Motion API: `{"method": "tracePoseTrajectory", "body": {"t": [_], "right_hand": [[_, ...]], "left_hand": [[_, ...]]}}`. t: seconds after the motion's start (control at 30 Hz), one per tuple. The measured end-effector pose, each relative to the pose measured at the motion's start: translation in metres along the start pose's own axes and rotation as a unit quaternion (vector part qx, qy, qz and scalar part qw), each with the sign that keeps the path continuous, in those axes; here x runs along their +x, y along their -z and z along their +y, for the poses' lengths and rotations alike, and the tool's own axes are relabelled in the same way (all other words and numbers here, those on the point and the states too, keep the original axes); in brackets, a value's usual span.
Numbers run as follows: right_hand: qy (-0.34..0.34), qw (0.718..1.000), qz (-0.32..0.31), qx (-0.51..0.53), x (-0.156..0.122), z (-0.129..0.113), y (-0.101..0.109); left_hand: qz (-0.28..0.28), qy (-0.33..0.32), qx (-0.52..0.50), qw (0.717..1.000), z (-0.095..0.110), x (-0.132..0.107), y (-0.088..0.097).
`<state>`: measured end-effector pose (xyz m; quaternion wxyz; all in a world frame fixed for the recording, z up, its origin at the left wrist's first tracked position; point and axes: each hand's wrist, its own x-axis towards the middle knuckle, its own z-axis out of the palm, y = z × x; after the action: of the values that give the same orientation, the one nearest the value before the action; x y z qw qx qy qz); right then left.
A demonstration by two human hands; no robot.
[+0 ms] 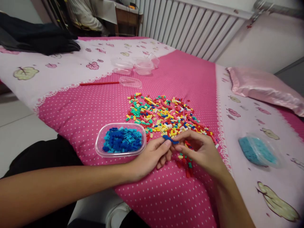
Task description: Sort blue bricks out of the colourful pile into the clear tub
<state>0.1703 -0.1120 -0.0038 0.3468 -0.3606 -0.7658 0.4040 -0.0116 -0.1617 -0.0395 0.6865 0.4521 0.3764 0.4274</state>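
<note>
A short strip of dark blue building bricks point(170, 139) is pinched between the fingers of both hands. My left hand point(152, 155) is closed on its left end, thumb on top. My right hand point(201, 150) holds the other end between thumb and fingertips. Just beyond and partly beneath the hands spreads a loose pile of small coloured bricks point(163, 114) in red, yellow, green, pink and white. Left of my left hand stands a clear plastic box point(97, 148) filled with dark and light blue bricks point(123, 139).
Several clear empty containers point(143, 65) and a clear lid point(130, 82) beside a red stick point(99, 83) lie farther back on the bed. At right rests a clear box of teal bricks point(257, 150), near a pink pillow point(266, 87). Dark clothing point(40, 34) lies at far left.
</note>
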Motion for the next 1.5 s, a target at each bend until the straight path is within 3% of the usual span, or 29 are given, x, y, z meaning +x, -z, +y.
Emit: {"method": "tracePoseTrajectory", "body": {"t": [0.17,0.43,1.1,1.23,1.5], "right_hand": [[0.006,0.999,0.048,0.007,0.000,0.005,-0.001],[0.029,0.997,0.069,-0.014,0.003,0.005,-0.006],[0.132,0.971,0.038,-0.197,0.002,-0.009,-0.012],[0.118,0.976,0.039,-0.178,0.001,-0.007,-0.013],[0.059,0.995,0.074,-0.038,0.000,0.006,-0.007]], "left_hand": [[-0.006,0.011,-0.001,1.000,0.002,-0.001,0.001],[-0.013,-0.007,0.015,1.000,0.001,0.000,0.002],[0.000,-0.014,-0.001,1.000,-0.004,0.000,0.002],[0.002,-0.014,-0.003,1.000,-0.003,-0.001,0.001],[0.007,-0.003,-0.011,1.000,0.000,0.000,0.001]]}}
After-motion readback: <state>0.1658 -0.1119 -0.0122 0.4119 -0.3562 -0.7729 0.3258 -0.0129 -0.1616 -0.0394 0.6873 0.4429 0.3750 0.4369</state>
